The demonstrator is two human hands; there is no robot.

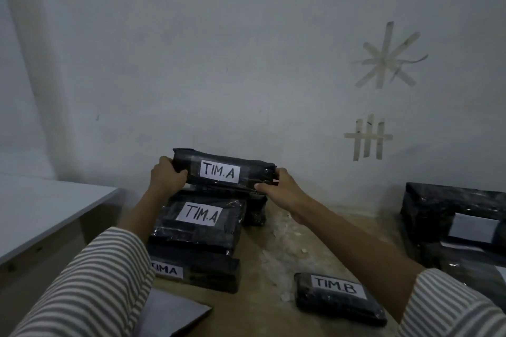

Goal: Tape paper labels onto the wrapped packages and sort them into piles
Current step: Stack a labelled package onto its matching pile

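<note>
A black wrapped package (pixel 246 172) with a white paper label reading "TIM.A" is held at the back of a pile, close to the wall. My left hand (pixel 167 175) grips its left end and my right hand (pixel 276 186) grips its right end. Under it lies a second black package labelled "TIM.A" (pixel 197 224), and a third one with the same label (pixel 197 272) lies in front on the floor. A black package labelled "TIM.B" (pixel 339 298) lies apart on the floor, lower right.
A stack of black wrapped packages (pixel 449 205) with white paper on it stands at the right edge. A white table top (pixel 46 210) juts in from the left. A grey flat sheet (pixel 169 312) lies at the bottom. Strips of tape (pixel 386 57) stick on the wall.
</note>
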